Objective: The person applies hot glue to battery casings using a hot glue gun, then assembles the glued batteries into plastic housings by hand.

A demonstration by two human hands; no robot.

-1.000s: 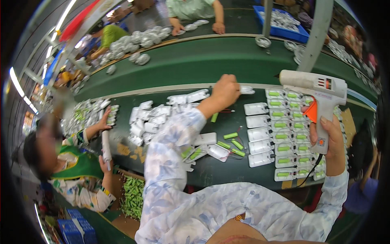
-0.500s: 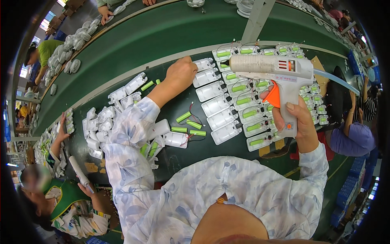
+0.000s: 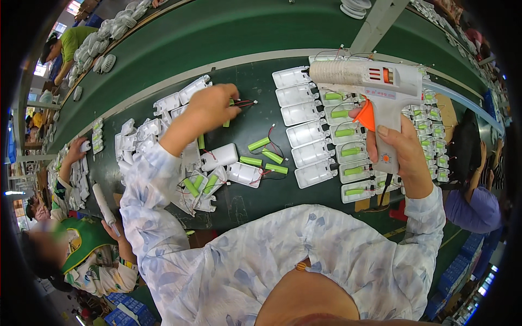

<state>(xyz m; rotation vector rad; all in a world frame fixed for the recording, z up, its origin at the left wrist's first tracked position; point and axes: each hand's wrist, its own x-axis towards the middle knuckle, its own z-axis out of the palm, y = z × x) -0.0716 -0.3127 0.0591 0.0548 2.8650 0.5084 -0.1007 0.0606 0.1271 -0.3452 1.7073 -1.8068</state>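
My left hand [image 3: 212, 108] is over the left part of the bench, its thumb and fingers closed around a green battery cell [image 3: 226, 123] with thin red and black wires trailing right. The fingers partly hide the cell. In my right hand [image 3: 405, 144] is a white hot glue gun [image 3: 389, 117] with an orange trigger, held above the rows of parts, its barrel pointing left. A translucent glue stick [image 3: 462, 98] sticks out of its back. Left of the gun stands a column of white plastic covers [image 3: 307, 133] without cells. Beneath it, many covers hold green cells [image 3: 353, 152].
Several loose wired cells [image 3: 259, 144] lie mid-bench beside white covers [image 3: 244, 174]. A heap of white covers [image 3: 144, 141] is at the left. A metal post [image 3: 378, 27] rises at the far edge, before a green conveyor belt [image 3: 261, 32]. A co-worker [image 3: 98, 255] sits at the left.
My left hand has moved from the top of the cover column back toward the left and closed on a battery cell. The glue gun stays raised in my right hand; the whole view has shifted slightly.
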